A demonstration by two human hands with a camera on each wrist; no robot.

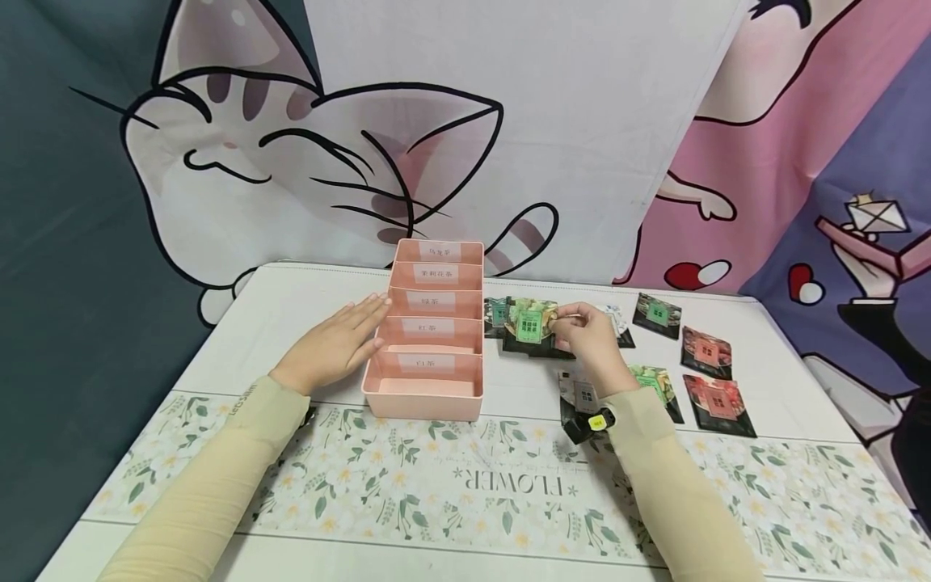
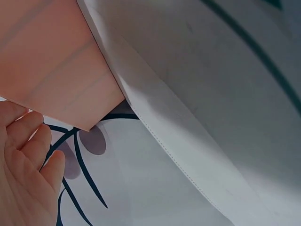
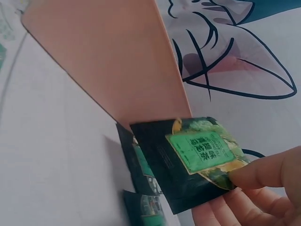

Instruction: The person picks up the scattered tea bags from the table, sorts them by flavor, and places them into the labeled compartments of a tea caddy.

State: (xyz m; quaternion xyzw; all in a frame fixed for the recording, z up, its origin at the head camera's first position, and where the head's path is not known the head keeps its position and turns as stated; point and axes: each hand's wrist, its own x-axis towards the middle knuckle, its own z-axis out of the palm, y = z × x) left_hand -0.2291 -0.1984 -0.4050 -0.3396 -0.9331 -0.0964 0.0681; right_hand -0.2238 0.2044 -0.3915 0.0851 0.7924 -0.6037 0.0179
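My left hand [image 1: 338,343] lies flat, bracing the pink divided organizer [image 1: 429,388]; my right hand [image 1: 592,339] pinches a green-labelled tea sachet [image 1: 531,325] at 3 o'clock. Next, I judge: match its label to a compartment.

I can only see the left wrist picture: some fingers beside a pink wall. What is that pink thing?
Observer: It is a pink organizer box with five labelled compartments, standing on the white table. The left hand lies flat against its left side.
Operator: Is anything in it?
Observer: The nearest compartment shows only bare floor; the ones behind are too hidden to tell.
Operator: What is the other hand doing?
Observer: The right hand pinches a dark packet with a green label by its corner, just right of the box.
Operator: Are there more packets?
Observer: Yes, several lie on the table to the right, some with a red label.
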